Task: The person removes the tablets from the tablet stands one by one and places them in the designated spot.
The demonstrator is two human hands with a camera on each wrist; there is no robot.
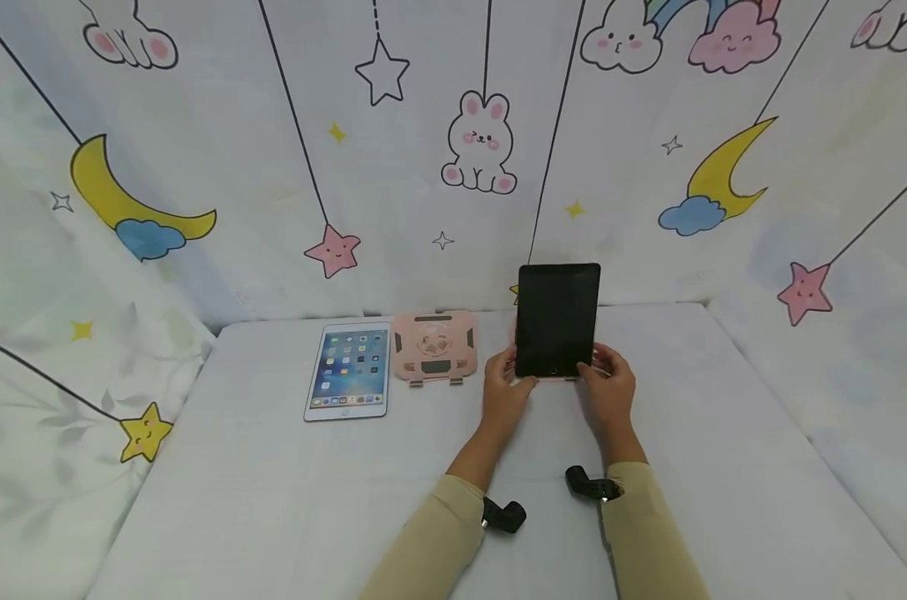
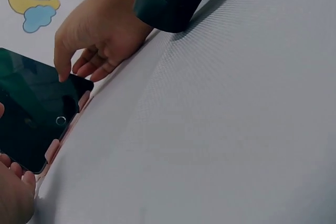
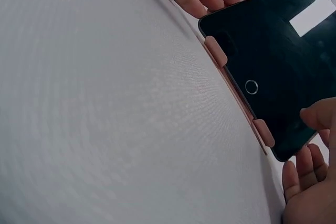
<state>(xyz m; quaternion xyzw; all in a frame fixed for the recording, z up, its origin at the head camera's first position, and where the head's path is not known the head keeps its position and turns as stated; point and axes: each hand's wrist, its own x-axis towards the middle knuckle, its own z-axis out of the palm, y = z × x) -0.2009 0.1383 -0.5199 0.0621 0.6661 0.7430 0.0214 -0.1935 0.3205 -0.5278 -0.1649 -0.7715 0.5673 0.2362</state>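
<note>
Beige long sleeves [image 1: 438,533] (snug) and black wrist-mounted cameras [image 1: 504,514] on both arms.

On the desk [image 1: 273,500], a lit tablet [image 1: 348,370] lies left of a folded stand [image 1: 433,346]; right of both, a dark tablet [image 1: 558,320] stands propped upright on another stand.

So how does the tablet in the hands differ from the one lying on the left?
The dark tablet stands upright on a pink stand, screen off, held by the left hand and right hand. The white tablet lies flat, untouched, screen lit with icons. Both look similar in size, each with a home button.
</note>
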